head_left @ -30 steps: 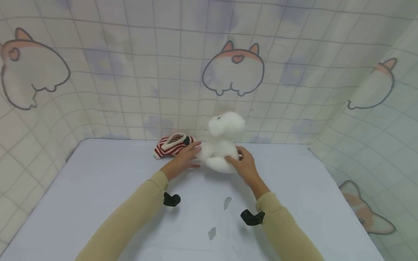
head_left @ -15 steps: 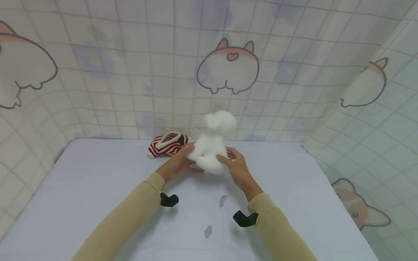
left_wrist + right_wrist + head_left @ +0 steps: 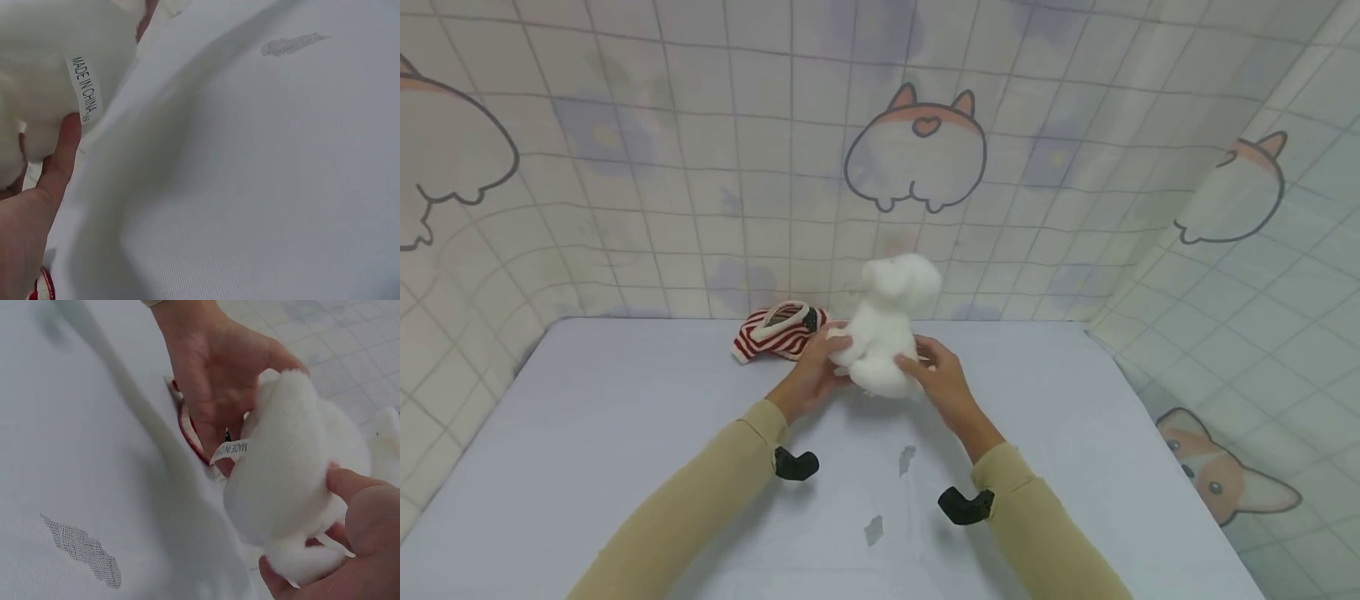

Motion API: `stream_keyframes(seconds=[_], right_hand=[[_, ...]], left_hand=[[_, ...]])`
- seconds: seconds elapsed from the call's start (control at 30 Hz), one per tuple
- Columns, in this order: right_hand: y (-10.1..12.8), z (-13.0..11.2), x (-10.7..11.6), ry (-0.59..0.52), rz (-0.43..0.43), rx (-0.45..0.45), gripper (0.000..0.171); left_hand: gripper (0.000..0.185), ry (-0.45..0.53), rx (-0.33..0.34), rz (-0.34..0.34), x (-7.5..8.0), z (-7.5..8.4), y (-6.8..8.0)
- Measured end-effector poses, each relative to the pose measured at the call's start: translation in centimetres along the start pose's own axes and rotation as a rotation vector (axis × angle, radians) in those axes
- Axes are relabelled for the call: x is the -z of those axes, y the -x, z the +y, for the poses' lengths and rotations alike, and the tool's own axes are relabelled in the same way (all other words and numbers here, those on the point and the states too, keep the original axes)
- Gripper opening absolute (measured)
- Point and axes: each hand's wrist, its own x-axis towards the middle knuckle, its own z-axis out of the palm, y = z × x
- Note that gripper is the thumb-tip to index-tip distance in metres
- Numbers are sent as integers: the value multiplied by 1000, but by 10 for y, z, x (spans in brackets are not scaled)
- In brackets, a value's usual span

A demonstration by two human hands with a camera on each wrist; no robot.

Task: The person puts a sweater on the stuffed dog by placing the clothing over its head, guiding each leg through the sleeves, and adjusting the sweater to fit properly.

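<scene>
A fluffy white plush toy animal (image 3: 883, 333) stands tilted between my hands, its rounded head up, close over the tabletop. My left hand (image 3: 811, 375) grips its left side, the thumb over the front. On the other side my right hand (image 3: 946, 383) holds the body, thumb in front and the other fingers partly hidden behind. A white label (image 3: 231, 449) printed MADE IN CHINA sticks out of the toy near my left fingers in the right wrist view. Just behind my left hand lies a red-and-white striped knitted garment (image 3: 771, 340), its neck opening upward.
The white table (image 3: 625, 433) ends at a curtain-like backdrop (image 3: 760, 208) with a grid and corgi drawings. Two grey patches mark the table, one a grey patch (image 3: 874, 530) near the front. Black curved pieces (image 3: 966, 506) jut from both sleeves.
My left hand has gone from spread fingers beside the plush toy to gripping it. The toy has turned and tilted between the hands. The striped garment has stayed put; the head view has shifted slightly.
</scene>
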Motion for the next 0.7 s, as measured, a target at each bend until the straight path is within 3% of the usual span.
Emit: stream_keyframes(seconds=[0.13,0.23,0.33,0.47,0.57,0.7], right_hand=[[9,-4,1,145,121,88,51],[18,-10,2,234,221,155,50],[25,-16,1,271,266,208,48],[30,-23,-1,283,227,193,51],[30,-29,-2,268,159,119,61],[27,-36,-2,206,113,29,76]], left_hand=[[44,-25,-2,56,-5,-1,3],[46,-32,-16,62,-7,0,5],[45,-33,-37,66,-8,1,4],[47,-59,-56,104,-10,3,2],[46,-93,-69,129,-14,4,2],[49,-137,-81,108,-22,4,1]])
